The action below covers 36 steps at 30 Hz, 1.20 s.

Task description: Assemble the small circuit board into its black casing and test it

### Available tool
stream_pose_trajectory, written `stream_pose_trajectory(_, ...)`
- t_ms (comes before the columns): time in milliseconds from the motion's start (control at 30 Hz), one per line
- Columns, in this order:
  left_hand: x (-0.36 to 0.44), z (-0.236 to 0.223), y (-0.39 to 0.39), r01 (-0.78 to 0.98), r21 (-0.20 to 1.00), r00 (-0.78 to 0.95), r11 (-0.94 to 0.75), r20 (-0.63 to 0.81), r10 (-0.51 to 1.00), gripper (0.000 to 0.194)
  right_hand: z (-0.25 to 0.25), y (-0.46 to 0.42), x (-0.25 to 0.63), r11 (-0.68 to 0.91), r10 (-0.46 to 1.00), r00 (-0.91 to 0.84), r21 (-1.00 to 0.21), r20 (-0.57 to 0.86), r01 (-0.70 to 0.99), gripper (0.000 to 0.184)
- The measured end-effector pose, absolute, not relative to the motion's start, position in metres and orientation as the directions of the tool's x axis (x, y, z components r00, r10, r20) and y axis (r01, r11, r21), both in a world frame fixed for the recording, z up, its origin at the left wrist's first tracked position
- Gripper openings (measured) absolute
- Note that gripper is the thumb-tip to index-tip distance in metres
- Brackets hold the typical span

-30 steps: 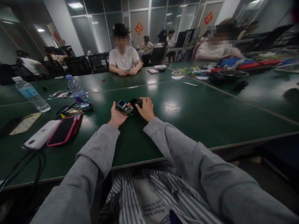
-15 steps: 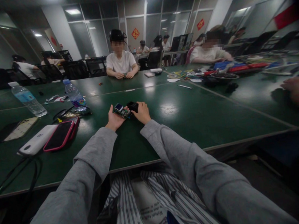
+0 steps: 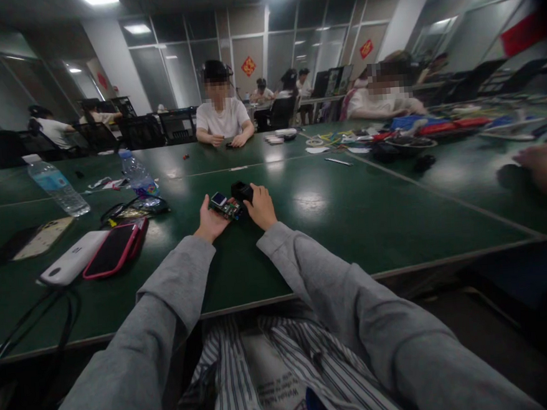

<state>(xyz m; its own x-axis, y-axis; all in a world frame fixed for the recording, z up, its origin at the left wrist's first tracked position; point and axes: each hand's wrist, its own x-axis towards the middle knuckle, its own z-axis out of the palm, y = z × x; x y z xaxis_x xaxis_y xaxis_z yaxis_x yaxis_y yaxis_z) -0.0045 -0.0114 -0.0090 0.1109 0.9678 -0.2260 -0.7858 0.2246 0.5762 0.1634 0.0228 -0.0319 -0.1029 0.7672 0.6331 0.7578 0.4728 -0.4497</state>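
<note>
In the head view my left hand point(image 3: 211, 222) is closed around a small green circuit board point(image 3: 229, 208) that carries a little screen point(image 3: 218, 199) at its upper left. Just right of the board, my right hand point(image 3: 261, 207) grips a black plastic case point(image 3: 241, 190), its hollow side partly visible. The case and the board's right end lie close together; whether they touch I cannot tell. Both hands are above the green table point(image 3: 349, 218), with part of the case hidden behind my right fingers.
To the left lie a pink-edged phone point(image 3: 111, 250), a white power bank point(image 3: 74, 259), cables and two plastic bottles, one a tilted water bottle point(image 3: 57, 186). Tangled wires and bags point(image 3: 417, 123) lie at far right. A person point(image 3: 223, 118) sits opposite; another person's hand point(image 3: 545, 164) shows at right.
The black case has turned slightly in my right hand, showing more of its hollow. The board stays in my left hand. The view has tilted up a little.
</note>
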Motion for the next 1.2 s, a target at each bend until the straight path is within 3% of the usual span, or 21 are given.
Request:
stream_pose_trajectory(167,-0.006,-0.011,-0.011,-0.777,0.592,0.108,0.216,-0.213,0.971,0.064,-0.020,0.013,0.154,0.637,0.616,-0.002,-0.497,0.788,0.589,0.055)
stream_pose_trajectory(433,-0.005,-0.015,-0.008,-0.789,0.586,0.063,0.186,-0.224,0.973,0.055,-0.021,-0.006,0.135,0.759,0.568,-0.132,-0.456,0.812,0.465,0.056)
stream_pose_trajectory(800,-0.004,-0.011,-0.010,-0.795,0.582,0.022,0.171,-0.255,0.967,0.049,-0.026,-0.006,0.133,0.793,0.551,-0.234,-0.416,0.801,0.445,0.050)
stream_pose_trajectory(1200,-0.003,-0.009,-0.014,-0.785,0.593,0.055,0.180,-0.222,0.973,0.059,-0.029,-0.002,0.134,0.768,0.584,-0.246,-0.428,0.774,0.477,0.048)
